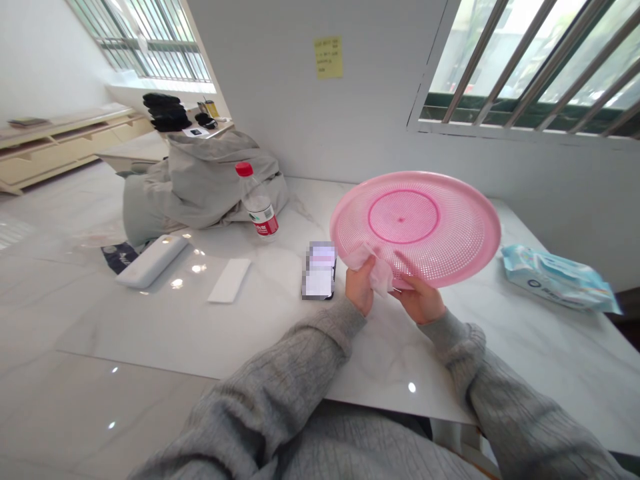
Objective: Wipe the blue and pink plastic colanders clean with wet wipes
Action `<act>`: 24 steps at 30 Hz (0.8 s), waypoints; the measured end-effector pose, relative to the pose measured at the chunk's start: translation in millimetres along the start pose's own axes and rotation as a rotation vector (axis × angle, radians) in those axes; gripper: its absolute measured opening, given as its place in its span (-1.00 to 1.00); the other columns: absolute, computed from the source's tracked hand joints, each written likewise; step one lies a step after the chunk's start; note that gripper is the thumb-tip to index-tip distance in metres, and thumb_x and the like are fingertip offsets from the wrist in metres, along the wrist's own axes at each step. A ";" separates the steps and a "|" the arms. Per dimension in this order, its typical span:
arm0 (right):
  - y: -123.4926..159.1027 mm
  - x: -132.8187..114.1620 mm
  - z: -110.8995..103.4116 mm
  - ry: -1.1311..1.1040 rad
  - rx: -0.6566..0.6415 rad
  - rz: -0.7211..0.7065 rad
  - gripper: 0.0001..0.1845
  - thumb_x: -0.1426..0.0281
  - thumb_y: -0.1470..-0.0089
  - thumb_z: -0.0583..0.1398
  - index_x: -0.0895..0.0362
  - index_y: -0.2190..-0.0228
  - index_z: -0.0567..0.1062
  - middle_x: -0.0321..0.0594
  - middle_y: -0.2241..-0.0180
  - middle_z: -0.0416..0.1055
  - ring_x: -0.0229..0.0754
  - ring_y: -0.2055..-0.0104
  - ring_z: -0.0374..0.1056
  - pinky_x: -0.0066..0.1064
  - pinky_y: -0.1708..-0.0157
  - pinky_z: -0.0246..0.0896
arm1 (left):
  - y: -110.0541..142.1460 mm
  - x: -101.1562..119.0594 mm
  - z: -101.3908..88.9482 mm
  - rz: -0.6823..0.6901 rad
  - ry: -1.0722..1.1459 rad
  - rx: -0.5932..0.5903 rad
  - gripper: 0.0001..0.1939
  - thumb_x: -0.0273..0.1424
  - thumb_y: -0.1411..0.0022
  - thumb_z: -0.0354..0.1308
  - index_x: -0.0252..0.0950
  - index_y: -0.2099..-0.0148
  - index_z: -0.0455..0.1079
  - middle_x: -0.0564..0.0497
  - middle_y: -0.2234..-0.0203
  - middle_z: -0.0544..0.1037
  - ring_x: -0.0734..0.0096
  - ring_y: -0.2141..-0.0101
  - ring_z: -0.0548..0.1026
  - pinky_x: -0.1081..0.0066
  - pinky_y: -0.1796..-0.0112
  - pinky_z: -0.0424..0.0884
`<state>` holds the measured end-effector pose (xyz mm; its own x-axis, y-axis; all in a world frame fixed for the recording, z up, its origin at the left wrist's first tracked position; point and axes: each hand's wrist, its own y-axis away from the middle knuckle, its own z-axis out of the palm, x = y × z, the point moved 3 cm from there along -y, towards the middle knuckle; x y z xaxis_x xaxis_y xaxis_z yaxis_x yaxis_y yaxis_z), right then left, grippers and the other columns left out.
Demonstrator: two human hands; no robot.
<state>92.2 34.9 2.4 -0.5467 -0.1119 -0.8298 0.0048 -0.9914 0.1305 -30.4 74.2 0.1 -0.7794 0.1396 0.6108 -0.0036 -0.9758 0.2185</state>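
Note:
My left hand pinches a crumpled white wet wipe against the lower rim of a round pink perforated plastic sieve tray. The tray is lifted off the table and tilted towards me. My right hand grips its lower edge from beneath, close to the wipe. A blue-and-white wet wipe packet lies on the table to the right of the tray. Just left of my left hand lies a phone with a blurred screen.
A red-capped water bottle stands by a crumpled grey cloth on the white marble table. A white slab-shaped object and a white card lie left of the phone. A wall and barred window run behind.

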 end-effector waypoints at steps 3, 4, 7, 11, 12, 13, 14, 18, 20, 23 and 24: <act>-3.0 3.2 -4.9 0.044 0.008 -0.019 -0.38 0.30 0.03 0.36 -0.09 -0.12 0.49 -0.21 -0.14 0.48 0.04 -0.08 0.50 -0.08 0.09 0.59 | -3.3 -0.7 -3.3 0.021 -0.082 0.009 -0.63 -0.31 -0.05 0.44 -0.32 0.08 0.57 -0.16 0.06 0.66 0.14 0.02 0.62 0.26 0.01 0.51; -4.1 3.5 -6.9 0.059 0.012 -0.028 -0.40 0.30 0.03 0.36 -0.09 -0.10 0.51 -0.22 -0.14 0.49 0.04 -0.07 0.50 -0.08 0.09 0.59 | -3.9 -0.5 -3.8 0.033 -0.109 0.003 -0.63 -0.30 -0.06 0.43 -0.32 0.09 0.58 -0.16 0.06 0.66 0.14 0.03 0.62 0.26 0.02 0.51; -7.1 0.4 -12.8 0.067 0.041 -0.049 -0.41 0.29 0.06 0.37 -0.06 -0.07 0.54 -0.22 -0.14 0.48 0.04 -0.04 0.52 -0.07 0.12 0.60 | -2.8 2.5 -3.3 0.073 -0.169 -0.020 -0.60 -0.25 -0.06 0.45 -0.35 0.08 0.58 -0.17 0.09 0.66 0.14 0.05 0.62 0.26 0.05 0.52; -10.6 -11.0 -21.0 0.063 0.092 -0.081 -0.44 0.29 0.09 0.38 0.02 -0.02 0.57 -0.16 -0.18 0.44 0.09 -0.10 0.49 -0.06 0.11 0.60 | 1.9 8.1 1.0 0.058 -0.205 -0.080 -0.49 -0.21 0.01 0.49 -0.38 0.06 0.55 -0.18 0.12 0.65 0.19 0.14 0.62 0.29 0.13 0.52; -11.7 -14.1 -23.5 0.067 0.102 -0.090 -0.44 0.29 0.09 0.37 0.02 -0.02 0.58 -0.16 -0.18 0.44 0.10 -0.13 0.47 -0.07 0.09 0.60 | 2.9 8.9 2.0 0.039 -0.215 -0.098 -0.47 -0.21 0.01 0.49 -0.37 0.04 0.53 -0.17 0.12 0.64 0.22 0.16 0.61 0.31 0.18 0.52; -13.0 -17.0 -26.0 0.072 0.108 -0.098 -0.45 0.29 0.08 0.37 0.03 -0.01 0.58 -0.16 -0.19 0.44 0.10 -0.16 0.45 -0.07 0.07 0.59 | 3.6 9.2 2.8 0.015 -0.232 -0.118 -0.46 -0.22 0.02 0.49 -0.35 0.02 0.51 -0.16 0.11 0.64 0.26 0.19 0.60 0.33 0.22 0.51; -14.2 -19.4 -28.6 0.077 0.112 -0.103 -0.46 0.29 0.07 0.36 0.03 -0.01 0.57 -0.16 -0.19 0.44 0.10 -0.19 0.43 -0.07 0.06 0.59 | 4.0 9.0 3.1 -0.009 -0.258 -0.136 -0.47 -0.22 0.01 0.48 -0.34 0.02 0.50 -0.14 0.12 0.63 0.29 0.22 0.59 0.36 0.28 0.50; -17.9 -24.6 -35.5 0.072 0.118 -0.095 -0.50 0.32 0.07 0.32 0.04 0.02 0.59 -0.16 -0.18 0.45 0.12 -0.16 0.45 -0.05 0.10 0.58 | 2.4 5.2 1.0 -0.054 -0.401 -0.196 -0.62 -0.25 0.00 0.45 -0.36 0.19 0.51 -0.07 0.32 0.59 0.46 0.41 0.48 0.51 0.51 0.32; -18.0 -25.0 -35.6 0.053 0.127 -0.071 -0.50 0.34 0.11 0.31 0.05 0.05 0.61 -0.16 -0.14 0.48 0.11 -0.10 0.49 -0.10 0.16 0.58 | 1.4 3.5 -0.7 -0.052 -0.452 -0.218 -0.67 -0.24 -0.02 0.43 -0.38 0.28 0.50 -0.03 0.45 0.54 0.51 0.51 0.41 0.51 0.59 0.22; -16.6 -24.9 -33.7 0.053 0.134 -0.040 -0.50 0.35 0.18 0.31 0.08 0.10 0.65 -0.14 -0.06 0.54 0.09 0.00 0.53 -0.18 0.26 0.58 | 2.6 2.9 -2.3 -0.061 -0.527 -0.235 -0.68 -0.21 -0.08 0.38 -0.40 0.35 0.48 0.02 0.62 0.47 0.51 0.64 0.36 0.48 0.65 0.15; -16.2 -25.0 -33.4 0.067 0.133 -0.040 -0.50 0.35 0.19 0.32 0.09 0.11 0.65 -0.13 -0.03 0.56 0.09 0.01 0.54 -0.19 0.28 0.57 | 3.5 3.5 -2.6 -0.064 -0.553 -0.232 -0.68 -0.21 -0.10 0.36 -0.39 0.37 0.47 0.03 0.66 0.44 0.51 0.67 0.34 0.48 0.66 0.14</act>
<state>133.8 51.6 2.9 -0.4875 -0.0807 -0.8694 -0.1295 -0.9780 0.1634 -34.8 70.8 1.0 -0.3322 0.2052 0.9206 -0.2243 -0.9652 0.1342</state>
